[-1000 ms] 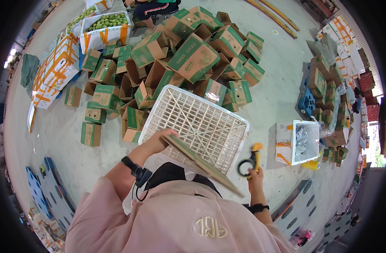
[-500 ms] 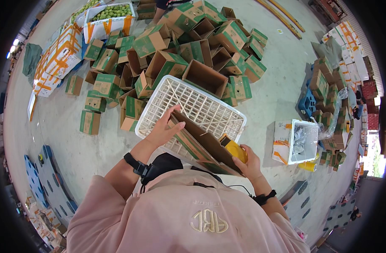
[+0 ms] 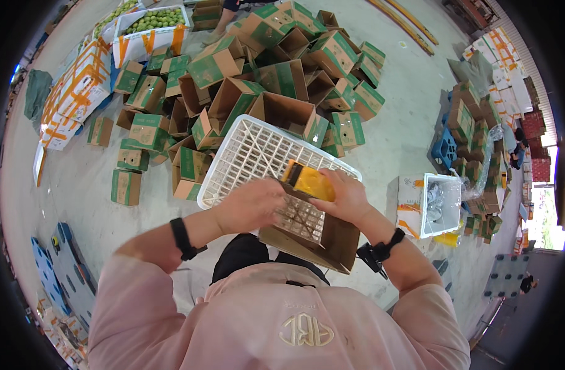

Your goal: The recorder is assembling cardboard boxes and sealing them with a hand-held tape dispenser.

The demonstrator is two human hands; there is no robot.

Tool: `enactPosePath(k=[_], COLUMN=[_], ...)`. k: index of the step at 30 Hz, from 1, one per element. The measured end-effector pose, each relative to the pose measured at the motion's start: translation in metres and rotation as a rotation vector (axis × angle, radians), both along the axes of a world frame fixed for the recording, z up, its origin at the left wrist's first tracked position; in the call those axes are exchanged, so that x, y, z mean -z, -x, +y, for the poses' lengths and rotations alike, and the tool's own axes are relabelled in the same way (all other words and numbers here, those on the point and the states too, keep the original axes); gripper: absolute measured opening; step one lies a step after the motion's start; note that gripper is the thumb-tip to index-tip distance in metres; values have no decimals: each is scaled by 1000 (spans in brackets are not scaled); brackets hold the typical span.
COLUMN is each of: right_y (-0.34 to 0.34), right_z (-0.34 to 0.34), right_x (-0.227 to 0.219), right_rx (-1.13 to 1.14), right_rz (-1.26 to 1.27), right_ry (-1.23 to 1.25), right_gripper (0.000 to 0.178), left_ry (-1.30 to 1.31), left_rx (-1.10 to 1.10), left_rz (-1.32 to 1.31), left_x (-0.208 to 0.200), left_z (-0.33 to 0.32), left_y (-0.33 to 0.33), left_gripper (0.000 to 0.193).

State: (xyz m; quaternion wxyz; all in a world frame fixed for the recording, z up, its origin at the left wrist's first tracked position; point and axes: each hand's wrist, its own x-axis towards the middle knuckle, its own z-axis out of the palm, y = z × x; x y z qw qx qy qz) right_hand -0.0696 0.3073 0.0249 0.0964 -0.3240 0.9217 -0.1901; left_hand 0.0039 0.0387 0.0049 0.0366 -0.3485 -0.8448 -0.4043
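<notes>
My right hand (image 3: pixel 345 196) is closed round a yellow tape dispenser (image 3: pixel 311 181), held at the far edge of a brown cardboard box (image 3: pixel 338 240). The box stands unfolded in front of my body, and the white grid shows through its open middle. Under it and beyond lies a white plastic crate (image 3: pixel 238 145) with its lattice face up. Close to the dispenser and the box's left side is my left hand (image 3: pixel 253 205), its fingers smeared by motion. Whether it touches the box I cannot tell.
A heap of green-and-brown cartons (image 3: pixel 224 61) lies past the crate. White foam boxes (image 3: pixel 79 92) with orange tape stand at the left, green fruit (image 3: pixel 153 20) behind them. On the right is an open foam box (image 3: pixel 440 206) holding clear plastic.
The flattened box has opened out and moved nearer my body. My right hand has carried the tape dispenser up and left; my left hand has come off the box's upper corner and moved down.
</notes>
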Motion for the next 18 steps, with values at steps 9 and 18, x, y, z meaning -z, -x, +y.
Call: enactPosePath(k=[9,18], right_y=[11,19], right_z=[52,93], right_x=[-3,-61], right_rx=[202,703], right_rz=[-170,-480], right_ry=[176,938], right_gripper=[62,50], left_ry=[142,219], left_rx=[571,748], left_rz=[-136,1], left_x=[41,55], left_z=[102,101], left_y=[10,8], left_gripper=[43,62])
